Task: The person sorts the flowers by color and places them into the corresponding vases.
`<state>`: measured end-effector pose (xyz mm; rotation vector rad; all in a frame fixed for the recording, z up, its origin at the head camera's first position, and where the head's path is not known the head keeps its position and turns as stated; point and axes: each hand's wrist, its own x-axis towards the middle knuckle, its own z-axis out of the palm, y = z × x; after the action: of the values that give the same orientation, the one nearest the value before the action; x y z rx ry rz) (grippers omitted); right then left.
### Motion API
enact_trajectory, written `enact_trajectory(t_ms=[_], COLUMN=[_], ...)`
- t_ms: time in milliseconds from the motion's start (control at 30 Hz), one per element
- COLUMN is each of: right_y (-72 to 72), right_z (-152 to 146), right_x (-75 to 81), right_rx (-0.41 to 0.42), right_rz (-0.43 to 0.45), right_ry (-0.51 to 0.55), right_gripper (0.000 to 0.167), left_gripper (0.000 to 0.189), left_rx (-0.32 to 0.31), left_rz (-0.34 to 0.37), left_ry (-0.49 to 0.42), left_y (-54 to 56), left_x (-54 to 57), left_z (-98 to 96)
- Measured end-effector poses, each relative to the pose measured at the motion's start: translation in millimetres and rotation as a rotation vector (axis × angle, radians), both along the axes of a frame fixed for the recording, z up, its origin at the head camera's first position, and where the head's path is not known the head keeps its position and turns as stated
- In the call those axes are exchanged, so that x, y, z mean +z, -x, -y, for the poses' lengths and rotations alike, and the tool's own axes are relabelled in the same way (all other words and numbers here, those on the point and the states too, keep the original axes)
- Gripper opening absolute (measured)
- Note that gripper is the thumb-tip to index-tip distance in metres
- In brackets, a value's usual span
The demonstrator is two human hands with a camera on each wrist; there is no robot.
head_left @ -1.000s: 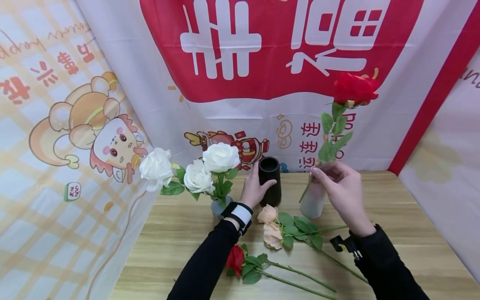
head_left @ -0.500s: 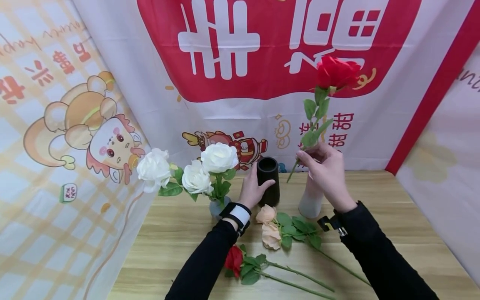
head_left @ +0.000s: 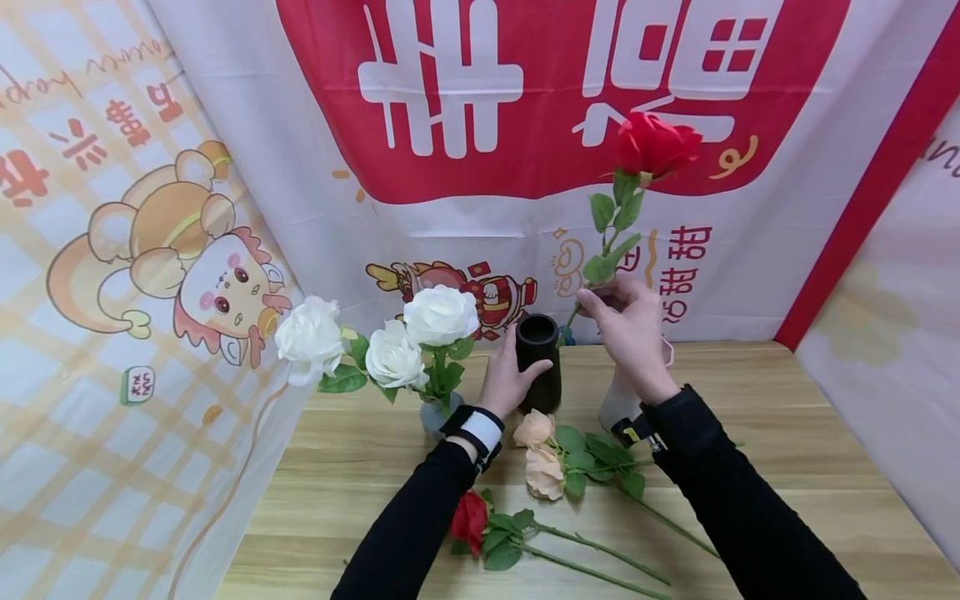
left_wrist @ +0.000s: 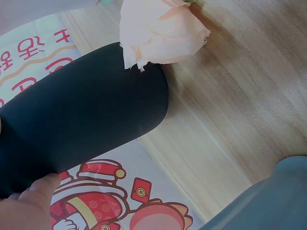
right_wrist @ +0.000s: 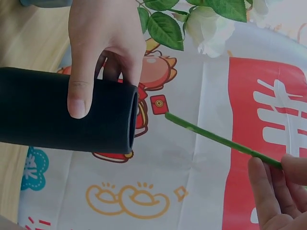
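Observation:
My left hand (head_left: 510, 377) grips the side of a black vase (head_left: 551, 367), which stands upright on the table. In the right wrist view the thumb of that hand (right_wrist: 103, 43) lies along the vase near its open mouth. My right hand (head_left: 628, 329) pinches the green stem (right_wrist: 211, 136) of a red rose (head_left: 656, 146), bloom upward. The stem's cut end points toward the vase's mouth, still outside it. Partly behind the right hand and wrist stands a white vase (head_left: 618, 400). One pale peach rose (left_wrist: 160, 31) lies by the black vase's base.
Left of the black vase, a blue-grey vase (head_left: 437, 417) holds white roses (head_left: 393, 354). Peach roses (head_left: 543, 471) lie in front of the black vase. Another red rose (head_left: 470, 521) lies nearer on the wooden table (head_left: 810, 500). A printed cloth (head_left: 487, 221) hangs behind.
My right hand has moved left with the red rose, from above the white vase toward the black vase, and the rose has risen. The left hand has stayed on the black vase.

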<state>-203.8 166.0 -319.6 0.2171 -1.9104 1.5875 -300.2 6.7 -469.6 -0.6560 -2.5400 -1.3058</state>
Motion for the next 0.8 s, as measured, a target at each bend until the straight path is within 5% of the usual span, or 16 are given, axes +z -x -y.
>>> enact_trajectory(t_ms=[467, 800], right_y=[29.4, 38.4], right_z=[6.2, 10.1], right_x=[-27.1, -46.9], right_rx=[-0.019, -0.095], right_rz=[0.002, 0.075], right_ry=[0.107, -0.045], right_gripper=[0.017, 0.015], left_gripper=[0.084, 0.081], left_rx=[0.006, 0.002], left_rz=[-0.010, 0.014], left_ry=[0.005, -0.003], left_y=[-1.1, 1.0], left_x=[-0.9, -1.2], left_z=[1.4, 0.9])
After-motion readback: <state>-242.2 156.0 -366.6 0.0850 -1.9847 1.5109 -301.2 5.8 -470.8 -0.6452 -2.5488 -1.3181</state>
